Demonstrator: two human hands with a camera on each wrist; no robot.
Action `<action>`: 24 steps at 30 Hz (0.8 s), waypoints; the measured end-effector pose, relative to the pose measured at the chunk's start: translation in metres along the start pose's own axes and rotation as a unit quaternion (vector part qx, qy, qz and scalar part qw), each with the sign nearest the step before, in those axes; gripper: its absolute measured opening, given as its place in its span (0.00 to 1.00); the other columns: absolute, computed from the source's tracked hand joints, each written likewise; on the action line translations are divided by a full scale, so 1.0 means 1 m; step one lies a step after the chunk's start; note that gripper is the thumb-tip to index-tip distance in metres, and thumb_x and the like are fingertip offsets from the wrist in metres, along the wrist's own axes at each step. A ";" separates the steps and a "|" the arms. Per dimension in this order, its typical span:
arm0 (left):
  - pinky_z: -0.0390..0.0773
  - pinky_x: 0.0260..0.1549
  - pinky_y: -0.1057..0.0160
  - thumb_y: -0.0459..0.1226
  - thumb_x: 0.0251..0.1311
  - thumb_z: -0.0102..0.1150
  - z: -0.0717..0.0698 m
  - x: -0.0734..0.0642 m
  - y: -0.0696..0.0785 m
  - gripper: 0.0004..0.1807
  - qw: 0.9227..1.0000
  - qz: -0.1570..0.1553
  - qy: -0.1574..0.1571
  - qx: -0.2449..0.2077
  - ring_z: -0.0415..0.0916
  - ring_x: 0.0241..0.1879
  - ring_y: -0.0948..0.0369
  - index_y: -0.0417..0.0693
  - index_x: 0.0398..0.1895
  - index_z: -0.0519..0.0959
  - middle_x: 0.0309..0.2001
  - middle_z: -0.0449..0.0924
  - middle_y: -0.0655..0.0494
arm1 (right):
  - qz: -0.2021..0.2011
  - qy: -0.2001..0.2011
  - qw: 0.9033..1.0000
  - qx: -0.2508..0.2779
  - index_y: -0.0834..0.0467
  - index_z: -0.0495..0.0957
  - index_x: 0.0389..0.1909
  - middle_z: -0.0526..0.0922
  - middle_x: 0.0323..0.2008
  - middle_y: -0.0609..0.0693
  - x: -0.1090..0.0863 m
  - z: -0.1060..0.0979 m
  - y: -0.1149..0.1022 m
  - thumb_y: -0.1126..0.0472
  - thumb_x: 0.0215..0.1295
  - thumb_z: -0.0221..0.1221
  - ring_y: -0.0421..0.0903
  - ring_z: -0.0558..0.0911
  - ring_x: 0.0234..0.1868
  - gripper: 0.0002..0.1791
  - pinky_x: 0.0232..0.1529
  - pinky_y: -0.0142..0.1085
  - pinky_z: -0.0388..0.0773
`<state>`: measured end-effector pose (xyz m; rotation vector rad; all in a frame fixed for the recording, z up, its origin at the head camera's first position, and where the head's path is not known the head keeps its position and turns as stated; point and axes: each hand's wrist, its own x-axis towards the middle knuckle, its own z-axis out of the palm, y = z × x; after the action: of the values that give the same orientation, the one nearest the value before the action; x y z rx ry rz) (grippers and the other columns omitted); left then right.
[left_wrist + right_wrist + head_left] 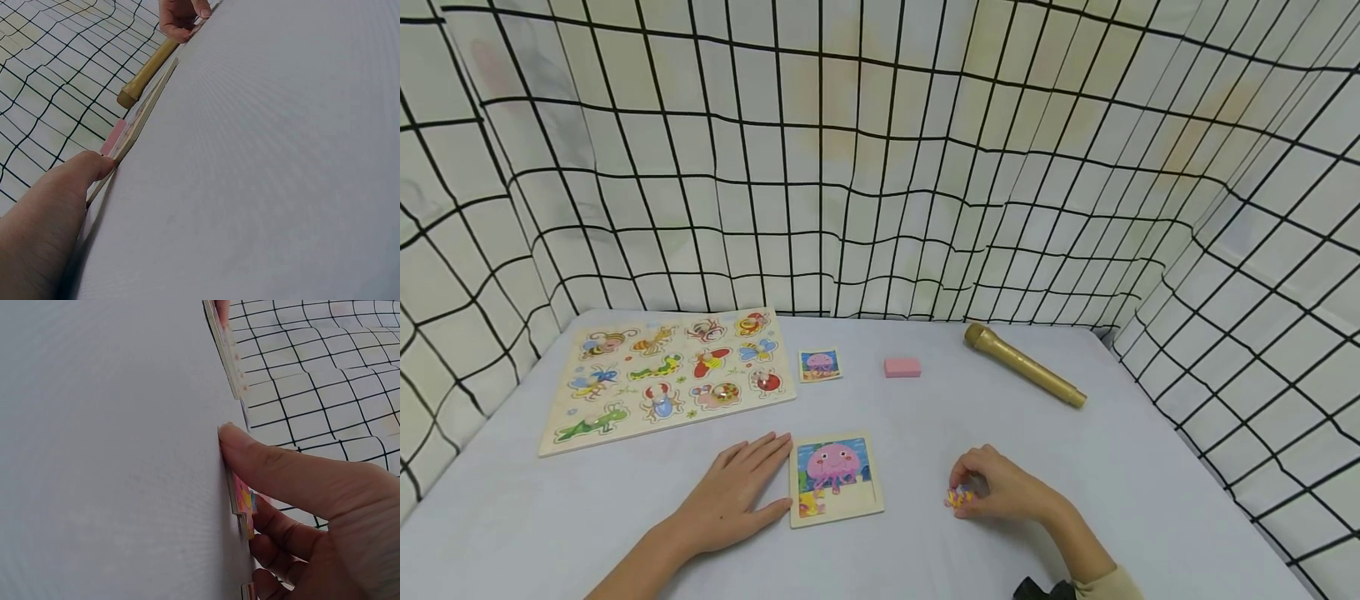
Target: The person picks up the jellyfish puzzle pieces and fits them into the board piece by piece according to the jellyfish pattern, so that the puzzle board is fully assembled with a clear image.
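Note:
A square wooden jigsaw puzzle [874,498] with a pink jellyfish picture lies on the white table, its lower right part bare wood. My left hand [733,496] lies with straight fingers along its left side, thumb and fingertips at the frame's edge. To the right of the puzzle, my right hand [996,487] pinches a small colourful puzzle piece [244,497] between thumb and fingers, close to the tabletop. Another piece [249,591] shows by the lower fingers in the right wrist view.
A large wooden insect puzzle board [677,410] lies at the back left. Beside it are a small jellyfish picture card [820,365] and a pink block [902,367]. A gold microphone-shaped stick [1026,365] lies at the back right. Black netting [865,196] surrounds the table's back and sides.

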<state>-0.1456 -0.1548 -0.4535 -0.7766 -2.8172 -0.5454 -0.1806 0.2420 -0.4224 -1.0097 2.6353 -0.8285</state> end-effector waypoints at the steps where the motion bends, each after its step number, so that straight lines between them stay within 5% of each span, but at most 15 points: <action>1: 0.52 0.60 0.48 0.60 0.58 0.48 0.000 0.000 0.000 0.40 1.000 0.000 0.001 0.000 0.53 0.66 0.54 0.45 0.67 0.62 0.67 0.59 0.54 | 0.002 -0.002 1.000 0.004 0.45 0.74 0.35 0.74 0.34 0.35 0.000 0.000 -0.001 0.46 0.49 0.66 0.39 0.68 0.39 0.15 0.41 0.33 0.67; 16: 0.52 0.59 0.46 0.60 0.58 0.48 -0.002 0.000 0.000 0.39 1.000 0.002 0.002 -0.003 0.53 0.66 0.53 0.45 0.66 0.62 0.66 0.60 0.54 | -0.019 -0.020 0.996 0.083 0.53 0.74 0.35 0.77 0.31 0.43 0.005 -0.003 -0.014 0.67 0.60 0.58 0.38 0.76 0.34 0.07 0.37 0.31 0.75; 24: 0.51 0.59 0.47 0.60 0.57 0.49 0.001 0.000 0.000 0.39 1.000 0.004 0.006 -0.006 0.54 0.66 0.53 0.44 0.66 0.63 0.66 0.60 0.53 | -0.044 0.029 0.998 0.032 0.52 0.75 0.36 0.77 0.29 0.39 0.015 -0.003 -0.007 0.71 0.59 0.57 0.34 0.75 0.31 0.10 0.33 0.29 0.75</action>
<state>-0.1461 -0.1543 -0.4544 -0.7846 -2.8002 -0.5647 -0.1887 0.2292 -0.4161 -1.1071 2.6106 -0.9695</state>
